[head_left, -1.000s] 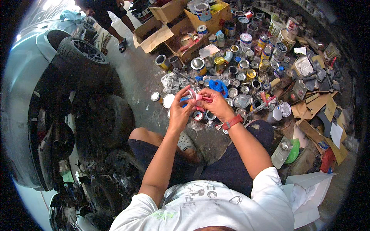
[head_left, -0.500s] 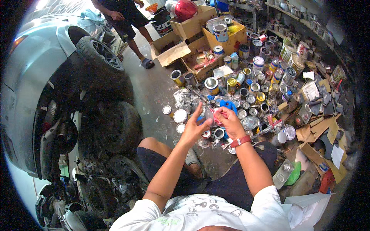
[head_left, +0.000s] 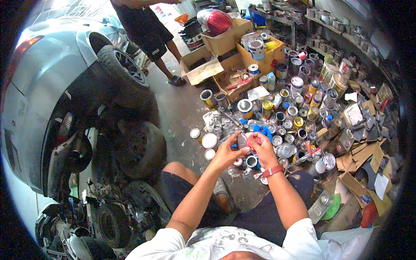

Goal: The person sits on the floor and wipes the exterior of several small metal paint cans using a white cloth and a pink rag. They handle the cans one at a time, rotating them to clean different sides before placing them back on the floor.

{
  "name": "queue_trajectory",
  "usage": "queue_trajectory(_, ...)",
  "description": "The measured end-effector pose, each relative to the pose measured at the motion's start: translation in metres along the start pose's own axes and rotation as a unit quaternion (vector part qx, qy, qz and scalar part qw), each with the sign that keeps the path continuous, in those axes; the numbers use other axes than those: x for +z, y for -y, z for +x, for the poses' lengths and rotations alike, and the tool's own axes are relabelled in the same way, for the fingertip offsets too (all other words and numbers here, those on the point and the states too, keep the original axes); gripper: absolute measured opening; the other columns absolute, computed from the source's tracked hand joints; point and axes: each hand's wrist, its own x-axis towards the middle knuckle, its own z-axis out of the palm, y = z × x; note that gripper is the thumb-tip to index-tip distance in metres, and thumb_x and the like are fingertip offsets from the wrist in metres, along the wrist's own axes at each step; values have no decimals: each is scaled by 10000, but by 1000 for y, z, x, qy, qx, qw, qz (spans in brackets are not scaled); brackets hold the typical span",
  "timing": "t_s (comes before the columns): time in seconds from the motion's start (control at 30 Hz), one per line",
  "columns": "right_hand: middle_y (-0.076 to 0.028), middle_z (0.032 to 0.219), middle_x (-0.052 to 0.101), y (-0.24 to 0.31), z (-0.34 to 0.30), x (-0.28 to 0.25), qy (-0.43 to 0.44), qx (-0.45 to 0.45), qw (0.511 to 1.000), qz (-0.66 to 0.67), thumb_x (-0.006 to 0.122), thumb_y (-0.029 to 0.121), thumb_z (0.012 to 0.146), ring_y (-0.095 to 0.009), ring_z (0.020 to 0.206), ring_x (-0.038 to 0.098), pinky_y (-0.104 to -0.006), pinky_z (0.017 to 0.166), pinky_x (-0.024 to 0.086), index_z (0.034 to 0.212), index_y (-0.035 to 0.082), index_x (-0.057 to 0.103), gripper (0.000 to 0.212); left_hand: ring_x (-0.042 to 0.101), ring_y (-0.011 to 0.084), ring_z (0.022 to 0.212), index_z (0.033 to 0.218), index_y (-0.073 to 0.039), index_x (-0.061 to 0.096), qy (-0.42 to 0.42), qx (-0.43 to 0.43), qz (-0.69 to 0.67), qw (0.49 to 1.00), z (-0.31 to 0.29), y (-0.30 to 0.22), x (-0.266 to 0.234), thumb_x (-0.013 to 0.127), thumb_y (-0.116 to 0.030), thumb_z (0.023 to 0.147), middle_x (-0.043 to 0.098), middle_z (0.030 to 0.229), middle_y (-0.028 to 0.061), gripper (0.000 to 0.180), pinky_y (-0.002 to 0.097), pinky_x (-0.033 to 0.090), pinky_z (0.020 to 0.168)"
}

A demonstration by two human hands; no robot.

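1. Two bare hands, the left hand [head_left: 227, 152] and the right hand [head_left: 264, 151], meet near many round metal paint cans [head_left: 287, 150].
2. The right hand pinches a small, crumpled pink-red cloth [head_left: 252, 139], between the hands.
3. The left hand's thumb and fingers curve apart by a small, grey, see-through-looking thing [head_left: 242, 140]; I cannot tell if they grip it.
4. One red band [head_left: 272, 170] is around the right wrist.

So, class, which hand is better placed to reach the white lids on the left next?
Probably the left hand: it is nearer the white lids, while the right hand sits farther across, pinching pink material.
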Motion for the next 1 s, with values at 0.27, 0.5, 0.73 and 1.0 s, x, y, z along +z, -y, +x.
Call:
queue_trajectory(0.27, -11, 1021, 742, 6, 0, -7, -15, -41, 999, 0, 781, 269, 1009, -96, 923, 685, -264, 833, 560, 1129, 46, 686, 271, 500, 379, 1470, 1699, -45, 189, -66, 160, 168, 970, 7, 32, 12, 922, -243, 847, 402, 1652, 289, 1142, 441, 424, 1210)
queue_trajectory(0.5, -15, 994, 741, 3, 4, -8, -22, -13, 999, -23, 785, 259, 1007, -90, 907, 688, -266, 815, 561, 1099, 52, 684, 248, 523, 298, 1470, 1637, -41, 380, -24, 304, 284, 909, 13, 17, 17, 951, -203, 769, 509, 1610, 206, 1052, 411, 435, 1205)
queue_trajectory(0.73, -22, 995, 746, 0, 10, -8, -41, -58, 997, -1, 790, 283, 1001, -92, 896, 693, -259, 806, 568, 1119, 40, 670, 296, 638, 264, 1282, 1718, -90, 155, -53, 80, 38, 995, 14, 20, 14, 896, -313, 887, 486, 1589, 229, 1136, 393, 579, 970)
queue_trajectory(1.0, -15, 974, 733, -2, 9, -2, -41, -29, 999, -18, 818, 227, 976, -88, 848, 677, -250, 790, 556, 1119, 66, 649, 274, 373, 377, 1559, 1719, -99, 155, -35, 305, 334, 891, 15, 36, -1, 938, -313, 817, 318, 1719, 224, 1213, 458, 346, 1259)
